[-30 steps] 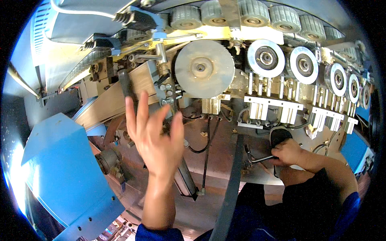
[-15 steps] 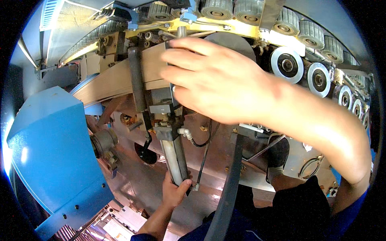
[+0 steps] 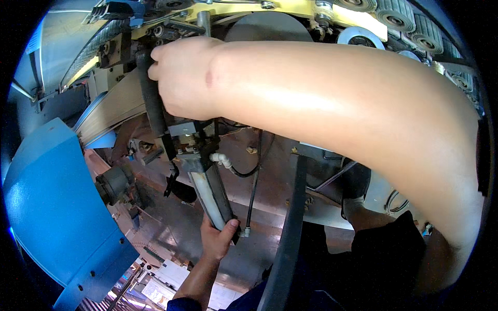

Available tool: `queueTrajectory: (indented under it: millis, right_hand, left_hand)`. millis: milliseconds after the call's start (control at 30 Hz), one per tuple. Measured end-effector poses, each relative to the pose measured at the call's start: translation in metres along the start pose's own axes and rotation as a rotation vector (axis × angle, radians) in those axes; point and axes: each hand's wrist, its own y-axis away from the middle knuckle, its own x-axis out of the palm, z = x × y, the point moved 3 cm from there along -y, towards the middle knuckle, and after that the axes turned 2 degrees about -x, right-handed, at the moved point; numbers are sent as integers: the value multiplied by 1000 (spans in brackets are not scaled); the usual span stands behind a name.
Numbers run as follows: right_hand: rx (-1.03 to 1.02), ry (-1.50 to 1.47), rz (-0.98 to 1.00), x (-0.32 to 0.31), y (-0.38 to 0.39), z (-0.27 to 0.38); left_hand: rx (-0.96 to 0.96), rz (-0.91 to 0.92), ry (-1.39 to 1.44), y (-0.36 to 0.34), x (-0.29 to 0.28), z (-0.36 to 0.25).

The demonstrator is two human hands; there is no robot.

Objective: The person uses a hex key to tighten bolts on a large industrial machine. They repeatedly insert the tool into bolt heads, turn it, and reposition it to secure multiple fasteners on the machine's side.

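Your left hand (image 3: pixel 218 239) has its fingers closed around the lower end of the tilted metal cylinder (image 3: pixel 208 196), right of the right edge of the blue cover (image 3: pixel 59 207); your right hand (image 3: pixel 185 79) is at the black bar's (image 3: pixel 152 101) upper part, its partly hidden fingers' grip impossible to tell.

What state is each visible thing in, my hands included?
Left hand, closed around the cylinder's lower end
Right hand, fingers curled at the black bar; grip unclear
Cylinder, tilted
Black bar, tilted
Black hose, joined to the cylinder by a white elbow
Wooden boards, partly hidden behind the bar
Grey disc, partly hidden; whether spinning, cannot tell
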Motion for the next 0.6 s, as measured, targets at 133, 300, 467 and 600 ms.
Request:
queueTrajectory:
  millis: [133,300,467,600]
  right_hand:
    - [69,-140,22,7,-10,2]
    - [82,-67,-45,10,-8,3]
    - [77,-74,73,5,-5,0]
    - [-20,46,43,3,-3,4]
  left_hand:
    - [-80,1,67,3,0,-1]
    - [-64,9,48,3,2,-8]
    - [-94,49,20,2,1,-12]
    - [-113,38,39,2,0,-10]
